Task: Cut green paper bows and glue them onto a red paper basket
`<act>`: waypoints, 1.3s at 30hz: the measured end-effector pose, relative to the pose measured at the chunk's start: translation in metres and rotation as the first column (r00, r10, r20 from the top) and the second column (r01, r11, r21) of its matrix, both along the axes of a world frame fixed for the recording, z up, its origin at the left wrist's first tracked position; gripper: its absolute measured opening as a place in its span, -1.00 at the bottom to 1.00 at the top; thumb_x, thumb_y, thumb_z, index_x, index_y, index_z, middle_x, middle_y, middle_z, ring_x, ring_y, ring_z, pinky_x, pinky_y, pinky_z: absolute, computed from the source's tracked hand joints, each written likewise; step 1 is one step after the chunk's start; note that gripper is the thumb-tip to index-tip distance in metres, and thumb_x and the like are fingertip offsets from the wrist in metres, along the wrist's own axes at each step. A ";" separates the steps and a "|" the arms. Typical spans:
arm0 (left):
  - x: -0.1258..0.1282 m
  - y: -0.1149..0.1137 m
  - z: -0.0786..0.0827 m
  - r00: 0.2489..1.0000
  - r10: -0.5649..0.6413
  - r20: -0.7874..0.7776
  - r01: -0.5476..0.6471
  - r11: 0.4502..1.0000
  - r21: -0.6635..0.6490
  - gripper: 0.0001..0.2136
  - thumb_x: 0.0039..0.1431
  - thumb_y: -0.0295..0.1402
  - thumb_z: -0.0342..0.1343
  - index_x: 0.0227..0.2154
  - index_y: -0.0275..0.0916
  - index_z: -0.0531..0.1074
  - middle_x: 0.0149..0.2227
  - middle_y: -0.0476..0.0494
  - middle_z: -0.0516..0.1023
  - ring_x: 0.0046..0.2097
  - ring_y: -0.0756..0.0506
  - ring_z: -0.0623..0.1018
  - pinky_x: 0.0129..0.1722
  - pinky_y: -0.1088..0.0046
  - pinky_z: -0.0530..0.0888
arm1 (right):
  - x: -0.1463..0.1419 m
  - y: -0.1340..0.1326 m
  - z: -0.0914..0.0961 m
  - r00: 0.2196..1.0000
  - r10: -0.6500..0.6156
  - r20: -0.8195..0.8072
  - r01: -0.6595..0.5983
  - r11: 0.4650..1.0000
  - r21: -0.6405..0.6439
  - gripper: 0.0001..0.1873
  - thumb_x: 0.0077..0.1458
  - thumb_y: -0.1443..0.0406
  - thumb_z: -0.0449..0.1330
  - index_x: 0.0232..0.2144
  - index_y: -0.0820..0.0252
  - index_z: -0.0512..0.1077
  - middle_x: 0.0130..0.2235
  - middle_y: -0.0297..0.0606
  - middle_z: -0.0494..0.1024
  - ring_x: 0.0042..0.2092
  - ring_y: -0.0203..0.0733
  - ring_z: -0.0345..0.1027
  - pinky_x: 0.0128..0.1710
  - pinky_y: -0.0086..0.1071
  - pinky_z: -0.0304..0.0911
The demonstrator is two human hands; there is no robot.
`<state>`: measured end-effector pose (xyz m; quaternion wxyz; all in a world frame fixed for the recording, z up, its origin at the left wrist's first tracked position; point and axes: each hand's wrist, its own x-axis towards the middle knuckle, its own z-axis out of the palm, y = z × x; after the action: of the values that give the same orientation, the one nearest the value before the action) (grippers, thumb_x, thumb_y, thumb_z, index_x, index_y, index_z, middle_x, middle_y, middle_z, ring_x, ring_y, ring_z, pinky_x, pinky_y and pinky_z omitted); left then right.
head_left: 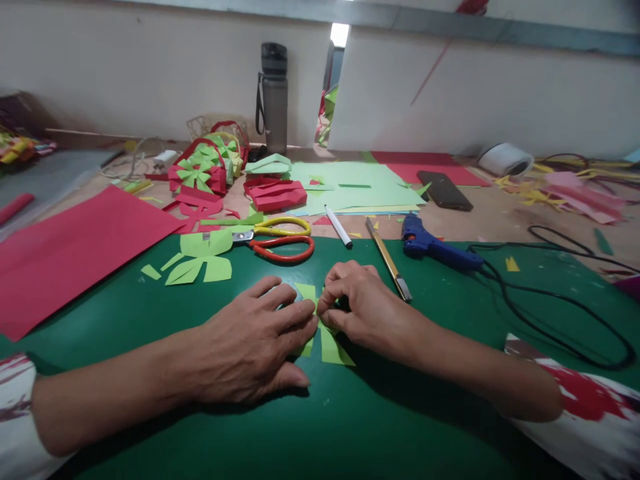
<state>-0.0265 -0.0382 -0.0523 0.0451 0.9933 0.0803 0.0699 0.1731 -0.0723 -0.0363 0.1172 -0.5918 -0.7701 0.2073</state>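
Observation:
A light green paper cutout (pixel 336 347) lies on the green mat, mostly hidden under my two hands. Flat on its left side rests my left hand (pixel 260 337), fingers stretched out and thumb apart. My right hand (pixel 357 300) is closed in a pinch at the middle of the cutout, thumb and forefinger together on the paper. Beyond my left hand lie more light green cut paper pieces (pixel 200 272), shaped like petals. Scissors (pixel 283 250) with one yellow and one red handle touch those pieces. A gold box cutter (pixel 387 257) lies just past my right hand.
On the right rests a blue glue gun (pixel 440 250) with a looping black cord. A white marker (pixel 339 227), a phone (pixel 445 191) and green sheets (pixel 355 183) lie behind. Red paper (pixel 85 247) covers the left. A bottle (pixel 275 107) stands near small red paper baskets (pixel 200 177).

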 end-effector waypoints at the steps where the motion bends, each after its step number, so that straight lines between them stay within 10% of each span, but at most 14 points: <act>1: 0.000 0.000 0.000 1.000 -0.001 -0.002 0.001 1.000 0.004 -0.49 0.30 -0.01 -0.19 0.02 -0.33 0.34 -0.12 -0.29 0.43 -0.13 -0.26 0.35 -0.04 0.06 0.24 | -0.001 0.001 0.001 1.000 -0.005 0.017 0.005 1.000 -0.017 -0.81 -0.06 0.49 0.23 -0.58 0.15 0.52 -0.36 -0.27 0.44 -0.19 -0.10 0.25 -0.13 -0.16 0.03; 21: -0.003 0.001 -0.003 0.983 -0.001 0.183 0.011 0.999 -0.052 -0.65 0.33 -0.14 -0.17 -0.26 -0.30 0.40 -0.25 -0.26 0.45 -0.22 -0.18 0.37 -0.23 0.23 0.28 | -0.007 0.011 0.013 0.982 -0.044 0.183 0.064 0.992 -0.108 -0.84 -0.12 0.42 0.28 -0.44 0.18 0.37 -0.33 -0.29 0.46 -0.17 -0.05 0.27 -0.22 -0.24 0.02; 39: 0.000 -0.003 -0.003 0.992 -0.053 0.112 0.080 0.964 -0.254 -0.61 0.27 0.01 -0.14 -0.23 -0.25 0.29 -0.05 -0.27 0.42 -0.08 -0.25 0.33 -0.01 0.06 0.26 | 0.002 0.005 0.006 0.994 0.006 0.106 0.000 0.998 -0.057 -0.86 -0.06 0.40 0.27 -0.40 0.19 0.38 -0.31 -0.32 0.44 -0.17 -0.12 0.24 -0.16 -0.25 -0.01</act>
<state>-0.0267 -0.0415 -0.0551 0.1805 0.9761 0.0526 0.1088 0.1753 -0.0668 -0.0306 0.0591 -0.6037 -0.7701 0.1975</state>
